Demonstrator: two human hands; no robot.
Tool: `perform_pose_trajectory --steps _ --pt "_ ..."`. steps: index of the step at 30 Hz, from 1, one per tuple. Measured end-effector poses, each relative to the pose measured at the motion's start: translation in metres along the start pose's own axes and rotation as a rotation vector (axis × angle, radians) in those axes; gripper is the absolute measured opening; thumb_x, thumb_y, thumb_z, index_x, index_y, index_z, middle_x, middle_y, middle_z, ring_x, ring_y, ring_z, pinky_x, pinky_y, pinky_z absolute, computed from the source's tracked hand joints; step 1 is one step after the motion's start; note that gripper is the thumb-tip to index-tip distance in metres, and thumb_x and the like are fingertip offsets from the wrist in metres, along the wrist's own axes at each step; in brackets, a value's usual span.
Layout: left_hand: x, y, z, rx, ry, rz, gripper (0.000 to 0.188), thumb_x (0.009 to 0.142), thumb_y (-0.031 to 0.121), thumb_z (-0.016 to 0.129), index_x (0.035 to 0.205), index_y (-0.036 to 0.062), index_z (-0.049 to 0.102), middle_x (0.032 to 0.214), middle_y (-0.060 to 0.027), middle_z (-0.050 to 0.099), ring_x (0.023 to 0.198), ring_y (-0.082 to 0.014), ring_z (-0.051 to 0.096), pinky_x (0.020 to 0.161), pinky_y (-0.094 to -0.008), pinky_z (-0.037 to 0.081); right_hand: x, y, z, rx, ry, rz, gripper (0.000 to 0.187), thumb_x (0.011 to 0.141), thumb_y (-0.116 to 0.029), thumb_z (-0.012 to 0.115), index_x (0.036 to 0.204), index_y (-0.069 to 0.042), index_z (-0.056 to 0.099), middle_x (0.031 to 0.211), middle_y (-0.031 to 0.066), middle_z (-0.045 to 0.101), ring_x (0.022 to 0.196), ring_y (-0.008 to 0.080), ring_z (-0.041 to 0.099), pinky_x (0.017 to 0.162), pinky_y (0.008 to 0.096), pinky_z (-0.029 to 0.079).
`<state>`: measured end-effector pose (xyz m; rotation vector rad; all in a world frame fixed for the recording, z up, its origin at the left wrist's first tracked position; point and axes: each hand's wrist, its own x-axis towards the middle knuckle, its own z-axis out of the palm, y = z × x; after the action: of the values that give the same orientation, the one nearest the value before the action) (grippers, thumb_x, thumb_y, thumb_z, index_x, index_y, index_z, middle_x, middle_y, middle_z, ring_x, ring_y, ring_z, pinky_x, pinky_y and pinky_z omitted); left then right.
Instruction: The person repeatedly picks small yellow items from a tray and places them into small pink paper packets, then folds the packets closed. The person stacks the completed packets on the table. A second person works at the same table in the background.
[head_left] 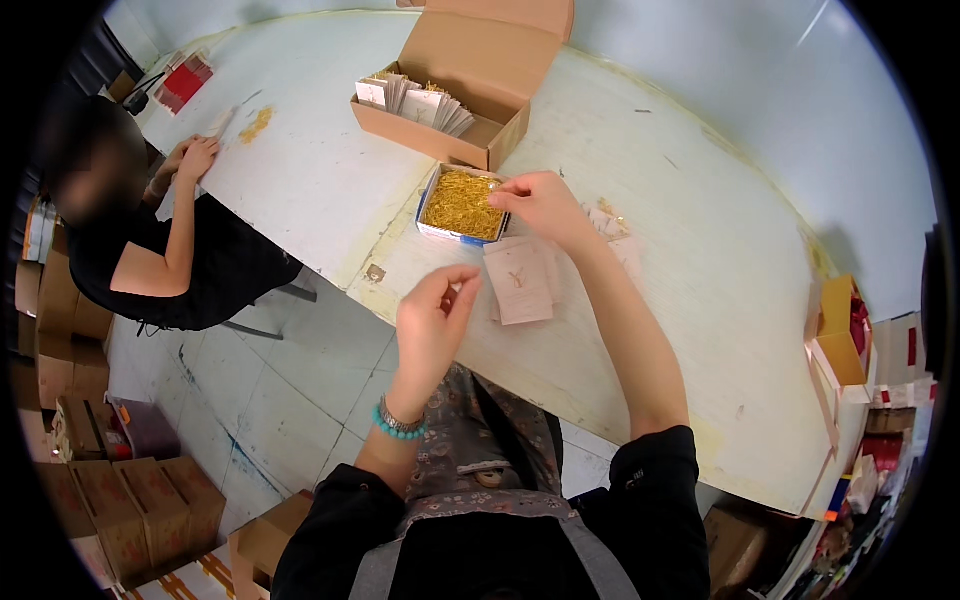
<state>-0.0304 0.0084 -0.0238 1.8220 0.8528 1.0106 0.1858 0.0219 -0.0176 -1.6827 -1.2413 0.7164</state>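
Note:
A small white-and-blue box [428, 226] on the table is filled with many thin gold-coloured pieces [460, 203]. My right hand [545, 205] is at its right edge, thumb and fingertips pinched together; whatever is between them is too small to make out. Nearer to me, my left hand [430, 325] hovers by the table's front edge, its fingers curled and the thumb against the index finger. I cannot tell what it holds, if anything. Between the hands lie overlapping pale pink cards [518, 285] with a small gold mark. More pale cards [626, 252] lie partly behind my right forearm.
Behind the small box stands an open brown carton [420, 140] with rows of pale cards [425, 105]. At the left a person [150, 230] sits working at the table, near scattered gold pieces [256, 124]. A yellow-lined box [840, 330] is at the right edge. Cartons [150, 505] stand on the floor.

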Motion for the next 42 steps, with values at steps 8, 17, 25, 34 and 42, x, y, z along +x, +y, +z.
perform_pose_trajectory --steps 8,17,25,34,42 --pt "0.027 0.020 0.006 -0.310 -0.109 0.105 0.024 0.080 -0.002 0.067 0.104 0.0014 0.064 0.091 -0.0036 0.061 0.066 -0.0067 0.054 0.051 -0.0196 0.045 -0.070 -0.031 -0.004 0.792 -0.267 0.269 0.025 0.084 -0.027 0.069 0.090 -0.002 0.067 0.077 -0.0009 0.060 0.066 0.0079 0.049 0.059 0.0219 0.038" --pt "0.018 0.016 0.015 -0.999 -0.280 -0.044 0.008 0.086 0.001 0.062 0.095 0.0017 0.061 0.088 -0.0028 0.058 0.072 -0.0097 0.057 0.053 -0.0205 0.046 -0.093 -0.028 0.012 1.181 -0.464 0.116 0.025 0.091 -0.025 0.060 0.098 -0.001 0.062 0.092 0.0066 0.062 0.081 0.0178 0.060 0.073 0.0305 0.048" --pt "0.016 0.021 0.017 -1.024 -0.273 -0.101 0.008 0.087 0.005 0.063 0.093 0.0028 0.059 0.085 -0.0032 0.058 0.070 -0.0108 0.058 0.054 -0.0218 0.048 -0.099 -0.031 0.015 1.157 -0.345 0.106 0.024 0.091 -0.024 0.061 0.092 0.000 0.061 0.089 0.0062 0.061 0.078 0.0170 0.058 0.070 0.0294 0.048" --pt "0.016 0.013 0.018 -1.042 -0.305 -0.067 0.008 0.085 0.004 0.065 0.089 0.0030 0.058 0.085 -0.0031 0.056 0.069 -0.0102 0.056 0.053 -0.0214 0.048 -0.101 -0.032 0.012 1.136 -0.374 0.134 0.025 0.090 -0.025 0.063 0.089 0.000 0.061 0.086 0.0061 0.061 0.077 0.0177 0.058 0.071 0.0303 0.047" --pt "0.022 0.025 0.009 -0.603 -0.245 -0.069 0.006 0.084 0.001 0.065 0.086 0.0014 0.060 0.084 -0.0026 0.059 0.072 -0.0091 0.058 0.057 -0.0206 0.050 -0.100 -0.052 -0.013 0.359 -0.060 -0.007 0.014 0.084 -0.014 0.068 0.086 -0.001 0.067 0.080 0.0019 0.064 0.071 0.0098 0.057 0.064 0.0232 0.045"
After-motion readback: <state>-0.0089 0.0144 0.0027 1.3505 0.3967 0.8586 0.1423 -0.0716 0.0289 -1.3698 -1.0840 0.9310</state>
